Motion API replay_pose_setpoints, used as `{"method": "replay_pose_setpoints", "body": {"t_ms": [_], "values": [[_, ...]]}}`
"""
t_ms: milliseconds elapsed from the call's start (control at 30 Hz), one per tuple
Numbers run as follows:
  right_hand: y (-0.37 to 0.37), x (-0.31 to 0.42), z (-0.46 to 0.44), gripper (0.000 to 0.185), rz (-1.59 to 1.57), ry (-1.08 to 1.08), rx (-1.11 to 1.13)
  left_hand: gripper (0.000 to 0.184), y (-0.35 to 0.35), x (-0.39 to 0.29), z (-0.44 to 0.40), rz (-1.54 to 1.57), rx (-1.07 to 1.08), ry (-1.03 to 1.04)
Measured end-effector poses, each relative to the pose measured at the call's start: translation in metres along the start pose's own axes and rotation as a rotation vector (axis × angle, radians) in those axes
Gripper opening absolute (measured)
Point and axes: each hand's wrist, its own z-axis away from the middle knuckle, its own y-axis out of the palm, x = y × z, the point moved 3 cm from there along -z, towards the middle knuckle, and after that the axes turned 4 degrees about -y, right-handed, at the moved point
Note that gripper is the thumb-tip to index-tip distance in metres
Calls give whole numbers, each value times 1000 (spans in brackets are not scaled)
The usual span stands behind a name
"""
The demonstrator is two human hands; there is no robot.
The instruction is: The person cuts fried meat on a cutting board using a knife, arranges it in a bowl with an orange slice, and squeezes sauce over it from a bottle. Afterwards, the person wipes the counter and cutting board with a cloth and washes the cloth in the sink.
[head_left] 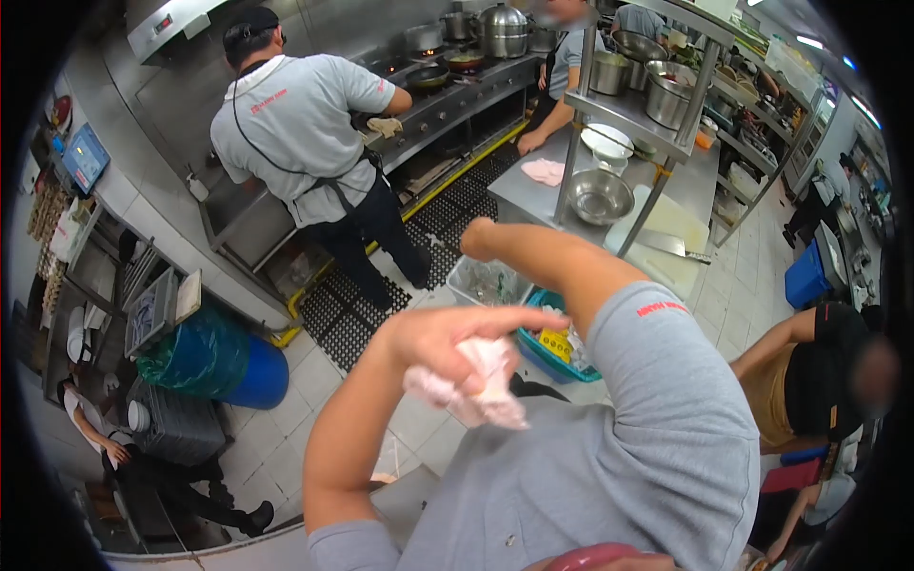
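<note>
My left hand is raised in front of my chest. A crumpled pale pink cloth is gripped in it, and one finger points out to the right. My right arm reaches across and away from me. At its end, my right hand looks curled closed, with its fingers mostly hidden. Below that hand, a clear plastic bin stands near a teal basket with a yellow-labelled packet inside. A steel bowl rests on the steel counter to the right.
A cleaver lies on a pale cutting board. Another pink cloth is on the counter. One co-worker stands at the stove, which holds pans and pots. Blue barrels stand at left; black mats cover the floor.
</note>
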Motion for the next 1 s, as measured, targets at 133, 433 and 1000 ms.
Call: {"method": "replay_pose_setpoints", "body": {"t_ms": [133, 433, 1000], "values": [[49, 1, 15, 72, -769, -35, 29, 105, -29, 33, 97, 179, -538, 86], [138, 36, 44, 124, -2138, -169, 400, 42, -267, 287, 171, 776, -1201, 235], [361, 77, -131, 98, -2700, -310, 816, 28, -475, 417, 79, -583, -389, 365]]}}
